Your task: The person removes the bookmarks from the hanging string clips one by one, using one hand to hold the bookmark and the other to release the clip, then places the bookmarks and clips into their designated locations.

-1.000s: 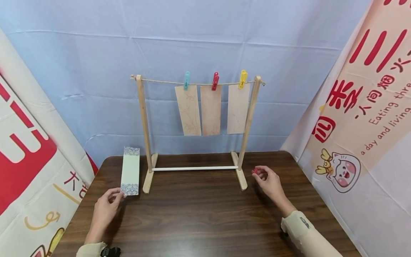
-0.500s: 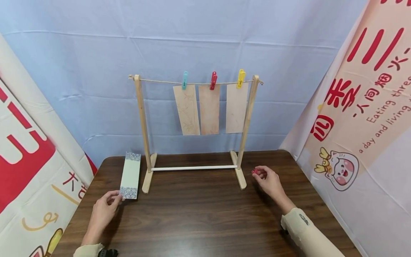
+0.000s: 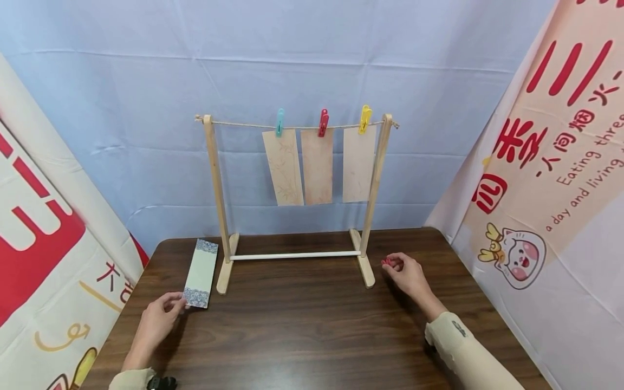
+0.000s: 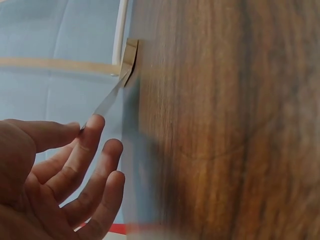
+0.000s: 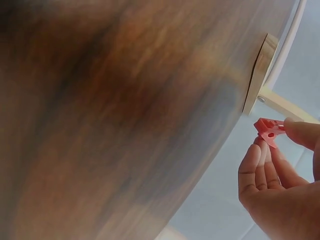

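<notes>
Between thumb and forefinger, my left hand pinches the near left corner of a pale green paper card with blue patterned ends. In the left wrist view the card appears edge-on, raised off the table. My right hand pinches a red clothespin just right of the wooden stand. Three beige paper cards hang from the stand's string: the left one under a teal clothespin, the middle one under a red clothespin, the right one under a yellow clothespin.
A white rod joins the stand's feet near the back of the brown wooden table. Behind hangs a pale blue cloth. Printed banners flank the table, one on the right, another on the left.
The far end of the green card has dipped and swung slightly right as my left hand lowered a little. My right hand stays almost still with the red clothespin.
</notes>
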Available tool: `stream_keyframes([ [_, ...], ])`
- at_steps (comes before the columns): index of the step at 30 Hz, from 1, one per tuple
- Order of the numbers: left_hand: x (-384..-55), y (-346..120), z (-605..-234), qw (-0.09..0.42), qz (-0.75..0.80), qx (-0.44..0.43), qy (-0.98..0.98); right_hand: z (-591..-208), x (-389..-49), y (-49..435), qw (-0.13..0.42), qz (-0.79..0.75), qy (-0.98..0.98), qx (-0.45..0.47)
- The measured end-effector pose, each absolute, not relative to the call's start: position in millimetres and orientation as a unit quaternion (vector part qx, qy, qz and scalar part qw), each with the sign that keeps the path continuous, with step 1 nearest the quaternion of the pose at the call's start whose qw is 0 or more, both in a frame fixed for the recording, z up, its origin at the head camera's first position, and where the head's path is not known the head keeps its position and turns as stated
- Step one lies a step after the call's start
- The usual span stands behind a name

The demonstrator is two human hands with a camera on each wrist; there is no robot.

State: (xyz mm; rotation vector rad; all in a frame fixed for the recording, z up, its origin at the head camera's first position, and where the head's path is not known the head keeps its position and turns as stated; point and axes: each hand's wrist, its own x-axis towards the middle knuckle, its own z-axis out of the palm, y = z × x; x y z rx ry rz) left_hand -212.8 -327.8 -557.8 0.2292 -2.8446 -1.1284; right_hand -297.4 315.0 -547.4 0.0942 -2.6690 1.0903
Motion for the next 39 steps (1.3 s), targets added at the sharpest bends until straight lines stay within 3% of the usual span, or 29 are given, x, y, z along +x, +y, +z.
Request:
stream_keyframes([
  [24,-215.2,-328.4,-558.9,0.027,-0.362,0.064,-0.93,-556.3,-305.7,313.0,0.094,0.338,-0.937,0.002],
  [39,-217.6,-328.8,-554.6,0.009,-0.32,0.112,-0.941,-554.2,-309.7,305.4,0.072,0.314,-0.946,-0.01],
])
